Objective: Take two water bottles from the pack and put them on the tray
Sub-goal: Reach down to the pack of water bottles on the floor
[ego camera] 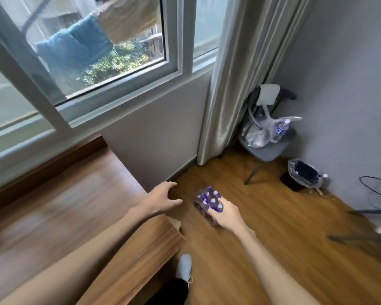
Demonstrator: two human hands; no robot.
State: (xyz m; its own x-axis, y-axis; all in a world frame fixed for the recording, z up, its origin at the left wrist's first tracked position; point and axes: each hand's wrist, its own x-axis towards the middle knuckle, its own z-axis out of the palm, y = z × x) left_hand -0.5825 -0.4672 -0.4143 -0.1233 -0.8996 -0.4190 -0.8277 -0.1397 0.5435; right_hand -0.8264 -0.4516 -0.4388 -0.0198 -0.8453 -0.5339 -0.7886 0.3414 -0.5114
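A shrink-wrapped pack of water bottles (207, 200) with purple labels and white caps stands on the wooden floor beside the table corner. My right hand (226, 215) reaches down onto the pack's near side, fingers curled over the bottle tops. My left hand (161, 198) hovers over the table's far corner, left of the pack, fingers spread and holding nothing. No tray shows in this view.
A wooden table (75, 205) fills the lower left, under a window. A grey chair (271, 148) with a plastic bag and a single water bottle (280, 129) stands by the curtain. A lined black bin (304, 175), cables and my white shoe (184, 267) are on the floor.
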